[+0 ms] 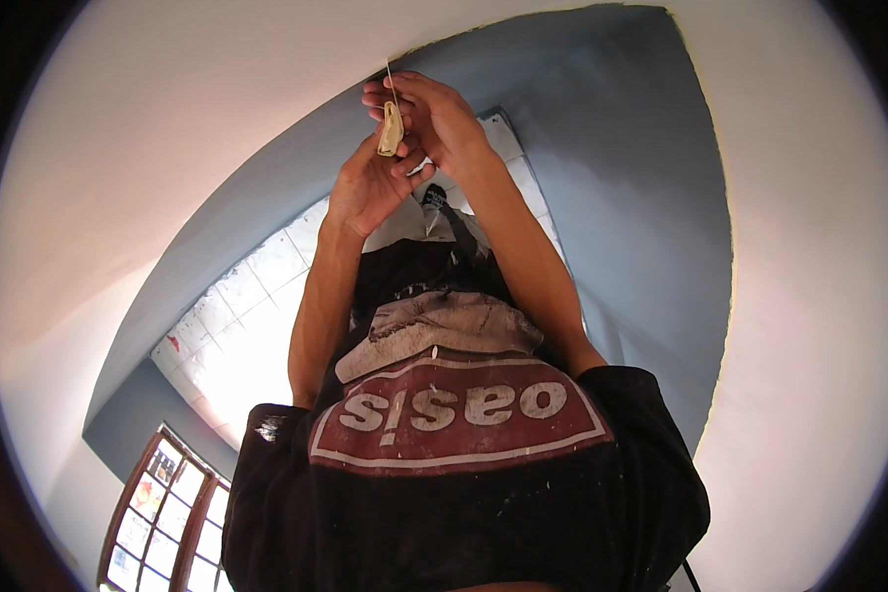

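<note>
Nearest, your black T-shirt (464, 513) fills the lower middle, its chest panel (464, 444) red with a pale border and pale specks on it. Beyond it, both forearms reach up and forward. Your left hand (365, 197) has thumb and fingers closed on the lower end of a yellowish roll (389, 140), apparently tape, which sits between your two hands. Your right hand (446, 123) curves in from the other side, fingers bent near the roll's upper end; you cannot tell from here whether it grips too. A thin strip (390, 79) rises from the roll toward the wall surface. Farther down lie pale floor tiles (257, 271). Around you stands a blue wall (631, 197), meeting white along a ragged yellowish edge (725, 178) at right. A brown-framed window (163, 513) shows at lower left.
</note>
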The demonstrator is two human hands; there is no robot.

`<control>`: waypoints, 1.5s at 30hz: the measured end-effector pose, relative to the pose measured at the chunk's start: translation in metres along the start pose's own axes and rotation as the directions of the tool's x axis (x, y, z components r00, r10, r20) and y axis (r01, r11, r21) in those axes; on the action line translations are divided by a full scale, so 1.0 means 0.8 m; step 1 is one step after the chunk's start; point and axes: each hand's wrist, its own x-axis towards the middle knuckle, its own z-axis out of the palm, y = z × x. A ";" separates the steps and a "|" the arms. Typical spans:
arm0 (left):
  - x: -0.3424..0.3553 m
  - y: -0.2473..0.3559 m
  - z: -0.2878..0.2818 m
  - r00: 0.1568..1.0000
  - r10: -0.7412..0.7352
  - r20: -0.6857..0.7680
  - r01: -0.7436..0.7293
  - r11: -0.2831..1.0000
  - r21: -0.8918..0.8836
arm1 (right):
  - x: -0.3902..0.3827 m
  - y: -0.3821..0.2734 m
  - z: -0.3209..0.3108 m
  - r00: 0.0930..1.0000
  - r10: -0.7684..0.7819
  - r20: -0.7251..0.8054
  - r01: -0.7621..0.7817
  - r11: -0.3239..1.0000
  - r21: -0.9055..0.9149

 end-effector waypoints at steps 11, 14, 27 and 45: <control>-0.004 0.007 0.016 0.999 -0.029 -0.046 0.032 0.997 0.074 | 0.001 0.001 0.010 1.000 0.029 -0.002 -0.028 0.997 0.075; -0.006 0.009 0.016 0.998 -0.045 -0.050 0.049 0.996 0.079 | 0.005 0.010 0.009 1.000 -0.023 0.015 0.021 0.994 0.104; -0.006 0.009 0.012 0.996 -0.083 -0.040 0.085 0.995 0.054 | -0.003 0.011 0.009 1.000 0.005 -0.020 -0.004 0.998 0.068; -0.002 0.006 -0.002 0.990 -0.118 -0.077 0.122 0.991 0.048 | 0.003 0.011 0.008 0.985 -0.090 -0.151 0.068 0.987 -0.143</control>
